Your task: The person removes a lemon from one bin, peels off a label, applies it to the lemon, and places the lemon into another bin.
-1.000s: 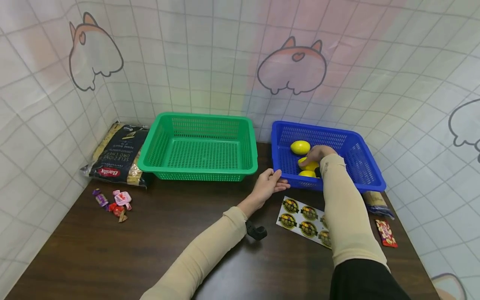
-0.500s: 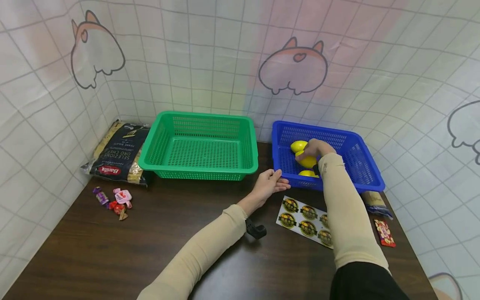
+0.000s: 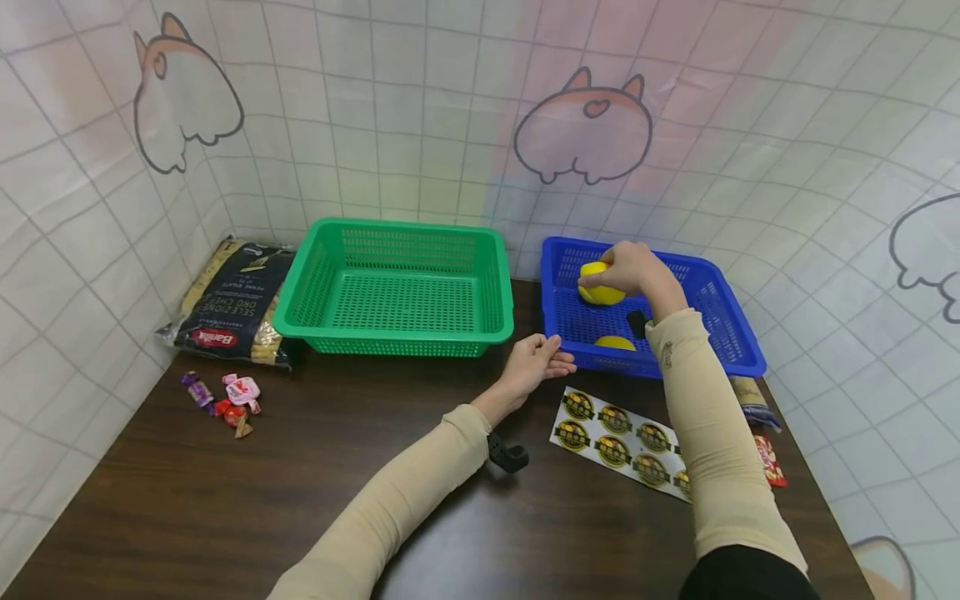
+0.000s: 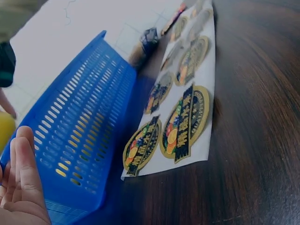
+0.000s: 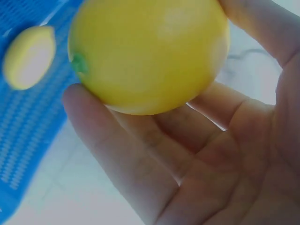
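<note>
In the head view my right hand [image 3: 633, 271] holds a yellow lemon [image 3: 602, 295] over the blue basket [image 3: 738, 337], thumb and fingers around it. The right wrist view shows this lemon [image 5: 150, 56] close up, its green-tipped end facing left. A second lemon [image 3: 592, 268] shows behind the held one, and a third lemon [image 3: 615, 342] lies by the basket's front wall. My left hand [image 3: 531, 367] pinches the basket's front left corner at the rim. In the left wrist view its fingers [image 4: 29, 180] lie along the outside of the basket wall.
A green basket [image 3: 390, 343] stands left of the blue one. Beyond it lie a pasta bag [image 3: 232, 304] and several wrapped candies [image 3: 240, 392]. A sticker sheet [image 3: 615, 442] lies in front of the blue basket; a red packet [image 3: 770, 461] and another bag [image 3: 753, 404] sit at right.
My right hand has gripped a lemon from the blue basket's front group and raised it up and away from the front wall. My left hand has stayed at the basket's corner.
</note>
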